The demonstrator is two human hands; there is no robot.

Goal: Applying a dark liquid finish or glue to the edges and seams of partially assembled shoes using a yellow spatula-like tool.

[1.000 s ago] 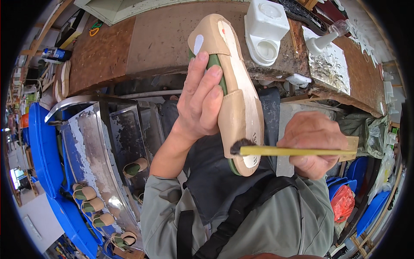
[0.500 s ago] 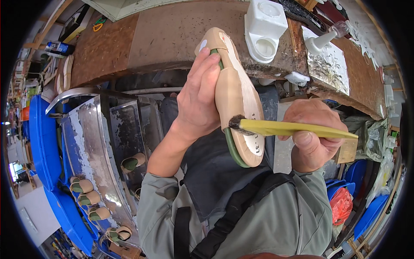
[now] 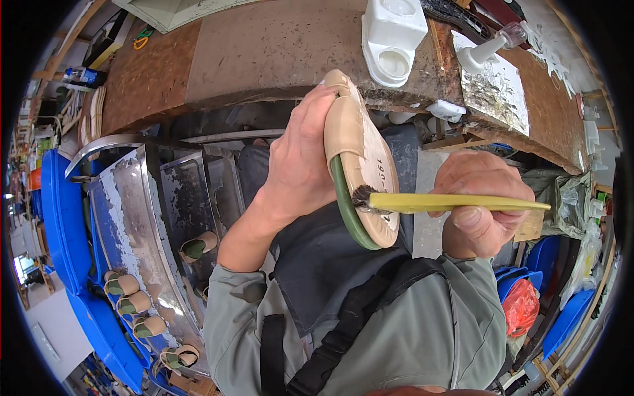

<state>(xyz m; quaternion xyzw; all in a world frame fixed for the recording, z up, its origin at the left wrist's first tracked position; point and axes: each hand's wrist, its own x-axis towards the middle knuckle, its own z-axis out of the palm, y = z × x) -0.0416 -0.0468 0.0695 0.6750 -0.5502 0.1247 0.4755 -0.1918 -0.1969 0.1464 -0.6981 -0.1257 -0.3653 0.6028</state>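
My left hand (image 3: 300,168) grips a shoe last (image 3: 360,158), green-bodied with a tan insole on its bottom, held tilted in front of my chest. My right hand (image 3: 479,208) holds a yellow-handled brush (image 3: 449,202) level. Its dark bristles touch the heel edge of the tan insole, where it meets the green rim. Both hands hover just below the front edge of a worn brown workbench (image 3: 264,53).
A white plastic container (image 3: 393,36) and a glue-crusted board with a dispenser bottle (image 3: 492,43) sit on the bench. At my left stands a metal rack (image 3: 142,231) holding several more lasted shoes (image 3: 132,297), beside blue bins (image 3: 59,211). A red bag (image 3: 522,307) lies at lower right.
The left hand has turned the last so its sole edge faces the brush and shifted it down-right. The brush has stayed against the heel end, moving along the rim.
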